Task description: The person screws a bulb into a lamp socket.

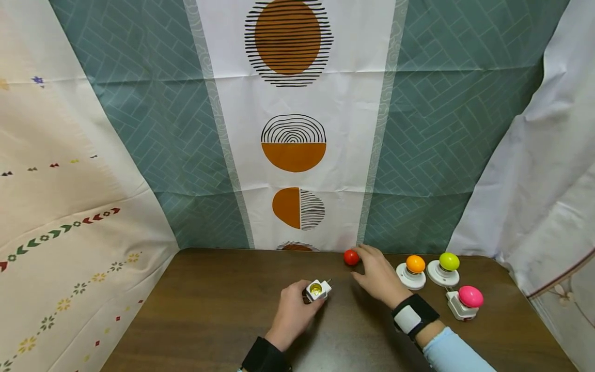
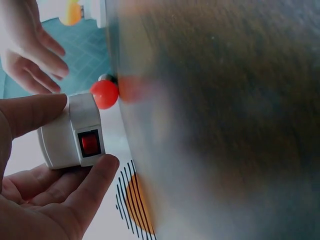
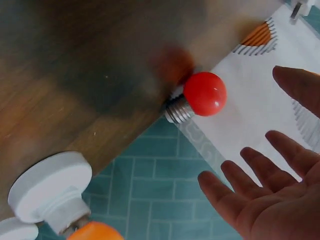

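A white plug-in lamp socket is held between the thumb and fingers of my left hand. Its open, brass-coloured inside faces up in the head view, and a metal prong sticks out at the far side. In the left wrist view a red rocker switch shows on the socket's side. Near the table's back edge lies a red light bulb, its silver screw base visible in the right wrist view. My right hand reaches beside that bulb with spread fingers, apart from it.
To the right stand an orange bulb and a yellow-green bulb, each in a round white base. Closer to me, a pink bulb sits in a white socket. Cloth hangs behind the brown table.
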`<state>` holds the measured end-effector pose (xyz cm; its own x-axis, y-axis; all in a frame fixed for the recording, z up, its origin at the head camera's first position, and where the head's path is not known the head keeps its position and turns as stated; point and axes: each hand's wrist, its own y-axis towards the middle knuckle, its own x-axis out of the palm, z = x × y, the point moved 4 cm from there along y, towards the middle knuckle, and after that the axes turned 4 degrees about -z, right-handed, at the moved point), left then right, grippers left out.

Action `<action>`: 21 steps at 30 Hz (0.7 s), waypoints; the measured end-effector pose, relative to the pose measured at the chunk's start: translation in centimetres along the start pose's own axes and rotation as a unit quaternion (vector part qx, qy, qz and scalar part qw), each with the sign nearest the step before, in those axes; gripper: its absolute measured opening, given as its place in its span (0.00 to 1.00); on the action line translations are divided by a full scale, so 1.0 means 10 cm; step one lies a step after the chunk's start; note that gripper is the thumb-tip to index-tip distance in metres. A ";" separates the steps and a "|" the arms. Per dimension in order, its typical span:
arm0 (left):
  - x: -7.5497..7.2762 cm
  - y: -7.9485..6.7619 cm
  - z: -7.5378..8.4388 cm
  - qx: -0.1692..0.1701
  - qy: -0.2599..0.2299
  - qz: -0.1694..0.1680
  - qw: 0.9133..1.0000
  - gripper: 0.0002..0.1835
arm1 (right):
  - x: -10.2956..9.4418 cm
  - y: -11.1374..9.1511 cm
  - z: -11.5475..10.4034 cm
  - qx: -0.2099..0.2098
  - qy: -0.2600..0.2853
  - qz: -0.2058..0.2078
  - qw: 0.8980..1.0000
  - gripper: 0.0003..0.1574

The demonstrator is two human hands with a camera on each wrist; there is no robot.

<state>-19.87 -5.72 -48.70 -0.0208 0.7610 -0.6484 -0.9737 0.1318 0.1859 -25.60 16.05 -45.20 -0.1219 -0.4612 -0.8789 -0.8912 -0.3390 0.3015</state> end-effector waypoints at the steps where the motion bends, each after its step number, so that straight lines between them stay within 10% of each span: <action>1: 0.01 0.00 0.00 0.001 0.002 0.000 1.000 0.15 | 0.03 0.04 0.01 0.000 -0.002 -0.007 1.000 0.38; 12: 0.03 -0.01 0.01 0.005 0.003 -0.008 1.000 0.15 | 0.31 0.20 0.12 0.006 -0.050 -0.116 0.992 0.45; 21: 0.02 -0.03 -0.01 -0.010 0.000 -0.004 1.000 0.16 | 0.34 0.12 0.14 0.003 -0.061 -0.112 0.992 0.40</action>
<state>-19.57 -5.67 -48.94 -0.0134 0.7602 -0.6495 -0.9783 0.1245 0.1658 -27.75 15.25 -48.34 0.0275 -0.2726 -0.9617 -0.9042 -0.4171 0.0923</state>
